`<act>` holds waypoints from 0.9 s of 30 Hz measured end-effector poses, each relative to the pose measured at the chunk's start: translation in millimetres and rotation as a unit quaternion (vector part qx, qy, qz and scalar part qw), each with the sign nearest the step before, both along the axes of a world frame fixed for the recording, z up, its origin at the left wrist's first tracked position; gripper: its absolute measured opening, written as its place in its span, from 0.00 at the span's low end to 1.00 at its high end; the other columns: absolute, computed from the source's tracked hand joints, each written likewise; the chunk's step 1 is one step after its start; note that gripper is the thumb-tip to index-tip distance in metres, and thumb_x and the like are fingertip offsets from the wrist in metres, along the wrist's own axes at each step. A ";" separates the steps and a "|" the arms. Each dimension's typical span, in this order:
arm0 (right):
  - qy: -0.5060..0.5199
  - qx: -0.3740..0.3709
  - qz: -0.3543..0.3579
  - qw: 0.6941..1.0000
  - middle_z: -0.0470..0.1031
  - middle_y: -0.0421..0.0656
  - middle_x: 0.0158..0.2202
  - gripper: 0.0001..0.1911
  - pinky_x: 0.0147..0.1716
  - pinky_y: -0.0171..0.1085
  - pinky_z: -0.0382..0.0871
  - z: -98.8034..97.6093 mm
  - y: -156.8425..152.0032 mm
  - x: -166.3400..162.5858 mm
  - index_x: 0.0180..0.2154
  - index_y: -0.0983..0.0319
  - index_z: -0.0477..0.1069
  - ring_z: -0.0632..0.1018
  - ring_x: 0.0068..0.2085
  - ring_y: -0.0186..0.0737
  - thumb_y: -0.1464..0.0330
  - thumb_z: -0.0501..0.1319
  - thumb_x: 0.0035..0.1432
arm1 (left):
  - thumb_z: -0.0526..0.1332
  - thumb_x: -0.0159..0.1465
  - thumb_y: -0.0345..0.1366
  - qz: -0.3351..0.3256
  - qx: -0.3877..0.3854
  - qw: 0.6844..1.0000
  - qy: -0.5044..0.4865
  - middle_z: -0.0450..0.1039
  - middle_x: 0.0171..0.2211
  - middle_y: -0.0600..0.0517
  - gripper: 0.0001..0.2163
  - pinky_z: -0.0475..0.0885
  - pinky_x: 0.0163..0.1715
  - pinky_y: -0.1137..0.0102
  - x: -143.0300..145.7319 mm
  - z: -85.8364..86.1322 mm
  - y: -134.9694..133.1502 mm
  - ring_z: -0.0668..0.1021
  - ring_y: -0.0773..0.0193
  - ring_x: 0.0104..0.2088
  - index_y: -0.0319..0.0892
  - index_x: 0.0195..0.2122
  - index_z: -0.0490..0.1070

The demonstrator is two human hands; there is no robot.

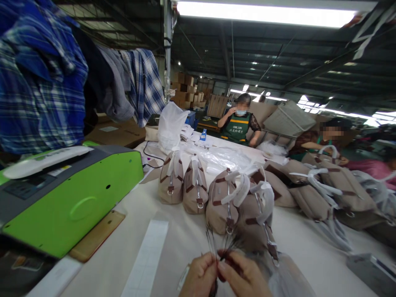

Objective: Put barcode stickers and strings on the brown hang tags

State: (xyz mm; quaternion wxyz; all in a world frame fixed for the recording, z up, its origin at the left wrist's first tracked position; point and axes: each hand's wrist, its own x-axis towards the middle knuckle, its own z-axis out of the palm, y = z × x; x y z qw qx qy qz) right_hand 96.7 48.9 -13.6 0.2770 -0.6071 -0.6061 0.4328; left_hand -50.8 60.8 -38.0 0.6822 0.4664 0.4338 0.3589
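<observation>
Low at the front of the table, my left hand (199, 274) pinches a bundle of thin dark strands (228, 244), whose ends fan out upward. Close against it, my right hand (246, 275) grips the same bundle with thumb and fingers. Whether the strands are cords or plastic ties is too blurred to tell. Just beyond my hands stands a taupe handbag (218, 206) with brown trim and wrapped white handles. Another taupe handbag (252, 222) leans beside it, nearer my right hand. Clear plastic (289, 274) lies right of that hand.
A green and grey machine (80, 198) fills the left side, with a phone (97, 235) by its base. A white paper strip (147, 255) lies left of my hands. More handbags (343, 185) are heaped at right. Across the table is a co-worker in an apron (237, 127).
</observation>
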 end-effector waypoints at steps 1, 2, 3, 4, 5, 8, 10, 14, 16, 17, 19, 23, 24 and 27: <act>0.019 -0.007 0.007 1.000 0.73 0.44 0.26 0.23 0.30 0.35 0.67 5.1 2.3 -3.0 0.39 0.65 0.74 0.74 0.29 0.40 0.53 0.56 0.53 | 0.56 0.54 0.53 -0.012 0.003 1.000 0.001 0.53 0.15 0.60 0.18 0.48 0.20 0.74 1.0 -0.2 -0.3 0.56 0.71 0.18 0.41 0.22 0.65; 0.029 -0.014 0.009 0.999 0.71 0.41 0.23 0.21 0.28 0.35 0.66 9.6 4.0 -6.8 0.38 0.65 0.74 0.73 0.27 0.39 0.55 0.56 0.52 | 0.56 0.54 0.52 -0.027 0.004 1.000 -0.002 0.54 0.16 0.59 0.18 0.49 0.20 0.74 1.8 0.2 -0.7 0.57 0.71 0.19 0.40 0.22 0.66; 0.032 -0.018 0.007 0.999 0.69 0.40 0.22 0.19 0.26 0.34 0.65 13.7 5.0 -10.8 0.36 0.65 0.74 0.72 0.26 0.37 0.57 0.56 0.52 | 0.56 0.54 0.50 -0.042 0.003 0.999 -0.009 0.55 0.17 0.58 0.17 0.51 0.21 0.75 2.4 1.5 -1.1 0.58 0.71 0.20 0.40 0.23 0.67; 0.030 -0.017 0.002 0.999 0.67 0.39 0.21 0.17 0.25 0.33 0.63 17.4 5.5 -14.5 0.33 0.64 0.74 0.70 0.24 0.36 0.59 0.56 0.52 | 0.56 0.55 0.48 -0.052 0.004 0.998 -0.019 0.56 0.18 0.58 0.15 0.53 0.22 0.75 2.5 3.8 -1.6 0.60 0.70 0.21 0.40 0.23 0.67; 0.030 -0.016 -0.005 0.999 0.66 0.38 0.20 0.15 0.23 0.33 0.62 20.7 5.5 -17.6 0.31 0.64 0.74 0.69 0.23 0.35 0.60 0.56 0.51 | 0.56 0.54 0.45 -0.059 0.007 0.998 -0.029 0.58 0.19 0.57 0.13 0.55 0.24 0.74 2.2 6.9 -2.3 0.62 0.69 0.23 0.40 0.22 0.67; 0.036 -0.016 -0.032 0.999 0.65 0.37 0.19 0.10 0.22 0.33 0.59 28.7 5.2 -22.8 0.26 0.62 0.71 0.67 0.22 0.33 0.64 0.56 0.49 | 0.55 0.54 0.38 -0.053 0.020 0.998 -0.041 0.63 0.21 0.56 0.09 0.61 0.32 0.73 -1.2 18.3 -3.9 0.67 0.66 0.28 0.40 0.22 0.68; 0.056 -0.028 -0.042 0.997 0.65 0.36 0.18 0.09 0.21 0.32 0.59 31.9 5.8 -23.9 0.24 0.62 0.68 0.66 0.21 0.32 0.63 0.57 0.48 | 0.55 0.55 0.37 -0.048 0.017 0.998 -0.041 0.66 0.24 0.56 0.08 0.61 0.36 0.73 -4.7 23.7 -4.0 0.68 0.66 0.31 0.40 0.23 0.69; 0.124 -0.063 -0.065 0.988 0.68 0.36 0.19 0.11 0.24 0.33 0.66 33.8 6.1 -26.0 0.27 0.61 0.64 0.71 0.22 0.32 0.59 0.55 0.49 | 0.57 0.58 0.42 -0.071 -0.008 0.995 -0.063 0.67 0.26 0.55 0.11 0.61 0.33 0.75 -12.1 24.0 -1.2 0.68 0.69 0.29 0.39 0.24 0.68; 0.150 -0.074 -0.081 0.983 0.70 0.36 0.20 0.12 0.25 0.35 0.68 33.6 4.7 -27.7 0.28 0.61 0.62 0.72 0.21 0.33 0.58 0.55 0.49 | 0.58 0.57 0.45 -0.086 -0.028 0.993 -0.076 0.68 0.24 0.55 0.13 0.61 0.31 0.75 -15.5 20.8 0.5 0.68 0.70 0.27 0.39 0.25 0.67; 0.161 -0.077 -0.085 0.980 0.70 0.36 0.20 0.12 0.25 0.36 0.69 33.6 3.8 -28.5 0.28 0.60 0.61 0.72 0.21 0.33 0.58 0.55 0.48 | 0.59 0.57 0.46 -0.091 -0.036 0.992 -0.080 0.68 0.23 0.55 0.14 0.62 0.30 0.75 -17.1 18.9 1.3 0.69 0.70 0.26 0.39 0.26 0.67; 0.181 -0.078 -0.089 0.976 0.70 0.35 0.20 0.13 0.25 0.36 0.70 33.8 2.1 -29.8 0.28 0.60 0.61 0.73 0.20 0.33 0.57 0.56 0.47 | 0.61 0.55 0.48 -0.097 -0.049 0.991 -0.082 0.69 0.22 0.55 0.15 0.62 0.29 0.75 -20.5 15.4 2.6 0.69 0.70 0.24 0.39 0.26 0.67; 0.191 -0.077 -0.093 0.974 0.71 0.36 0.20 0.12 0.26 0.34 0.68 34.1 0.3 -30.4 0.28 0.61 0.64 0.72 0.22 0.31 0.58 0.58 0.47 | 0.63 0.53 0.48 -0.118 -0.071 0.988 -0.075 0.66 0.17 0.57 0.16 0.58 0.23 0.76 -26.9 13.0 3.7 0.65 0.73 0.19 0.39 0.26 0.66; 0.189 -0.079 -0.092 0.974 0.71 0.36 0.19 0.12 0.25 0.33 0.67 33.9 0.0 -30.2 0.27 0.61 0.64 0.71 0.22 0.30 0.59 0.59 0.47 | 0.63 0.53 0.48 -0.127 -0.075 0.986 -0.072 0.66 0.16 0.56 0.16 0.58 0.23 0.76 -28.1 13.7 3.6 0.65 0.73 0.19 0.39 0.24 0.67; 0.183 -0.088 -0.082 0.976 0.70 0.36 0.19 0.11 0.25 0.32 0.65 33.6 -1.1 -29.5 0.26 0.63 0.67 0.70 0.22 0.30 0.60 0.60 0.47 | 0.62 0.52 0.46 -0.146 -0.081 0.984 -0.058 0.67 0.16 0.55 0.15 0.60 0.23 0.76 -30.1 17.0 3.0 0.66 0.72 0.19 0.38 0.23 0.68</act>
